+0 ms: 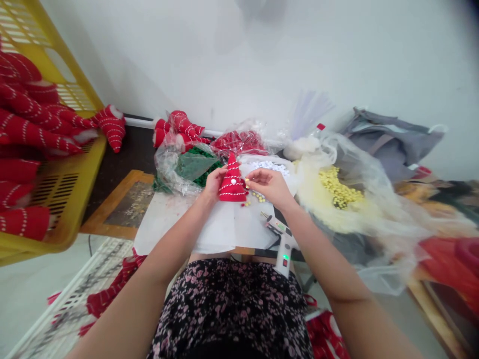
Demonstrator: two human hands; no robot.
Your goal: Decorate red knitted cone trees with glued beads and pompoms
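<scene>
My left hand point(214, 182) grips a red cone-shaped felt hat point(232, 187) by its left side, holding it upright above the white paper. White stitched lines circle the hat, and one white pompom point(233, 182) sits on its front. At the hat's right edge, my right hand point(270, 185) pinches a small yellow pompom point(247, 182) between thumb and fingertips. Loose yellow and white pompoms point(258, 196) lie below that hand, with a few red ones by the hat. A white glue gun point(284, 244) with a green light rests near my right forearm.
On the left stands a yellow basket point(84, 199) full of red striped cones. Plastic bags of green pompoms point(198, 164), red pompoms point(239, 142) and yellow pompoms point(339, 188) line the table's back and right. A grey bag point(392, 139) sits by the wall.
</scene>
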